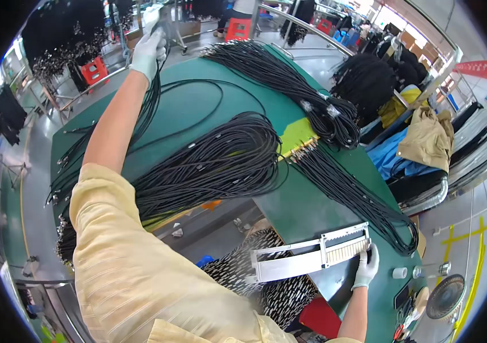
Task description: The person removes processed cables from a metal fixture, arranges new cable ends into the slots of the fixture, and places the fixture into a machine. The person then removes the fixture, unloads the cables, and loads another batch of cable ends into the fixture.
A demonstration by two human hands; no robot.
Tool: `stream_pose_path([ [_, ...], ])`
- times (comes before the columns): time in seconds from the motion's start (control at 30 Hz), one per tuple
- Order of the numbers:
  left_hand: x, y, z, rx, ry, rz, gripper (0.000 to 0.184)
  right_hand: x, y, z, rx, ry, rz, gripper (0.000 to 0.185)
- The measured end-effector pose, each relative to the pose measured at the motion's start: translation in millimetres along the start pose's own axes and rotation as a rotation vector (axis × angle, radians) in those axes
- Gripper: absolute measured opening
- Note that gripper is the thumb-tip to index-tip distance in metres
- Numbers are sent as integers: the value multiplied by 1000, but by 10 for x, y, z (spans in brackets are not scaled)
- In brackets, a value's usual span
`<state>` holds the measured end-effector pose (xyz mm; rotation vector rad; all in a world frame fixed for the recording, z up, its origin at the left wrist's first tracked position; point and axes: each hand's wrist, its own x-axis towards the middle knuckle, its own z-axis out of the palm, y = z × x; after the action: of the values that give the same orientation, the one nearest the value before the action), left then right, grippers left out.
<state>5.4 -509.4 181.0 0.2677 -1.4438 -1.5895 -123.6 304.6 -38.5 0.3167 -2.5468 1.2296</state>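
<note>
My left hand (148, 52), in a white glove, is raised at the upper left, its fingers closed round the upper part of some black cables (151, 106) that hang down onto the green table (289, 220). At the lower right my right hand (366, 266), also gloved, grips the right end of a white metal frame (289, 267) with a row of slots. A large looped bundle of black cables (220, 160) lies between the hands. Beside it, more cables (340, 186) run from a yellow strip (297, 150) toward the right edge.
Another cable bundle (277, 71) lies at the table's far side. A rack with clothes (426, 137) stands right. A small fan (446, 296), a white cup (399, 273) and a phone (401, 296) are at the lower right. Red stools (238, 29) stand behind.
</note>
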Motion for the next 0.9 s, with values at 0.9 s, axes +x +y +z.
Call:
stream_pose_path([
  [0.9, -2815, 695, -217, 1140, -28, 665, 28, -801, -5415, 946, 934, -1275, -491, 48],
])
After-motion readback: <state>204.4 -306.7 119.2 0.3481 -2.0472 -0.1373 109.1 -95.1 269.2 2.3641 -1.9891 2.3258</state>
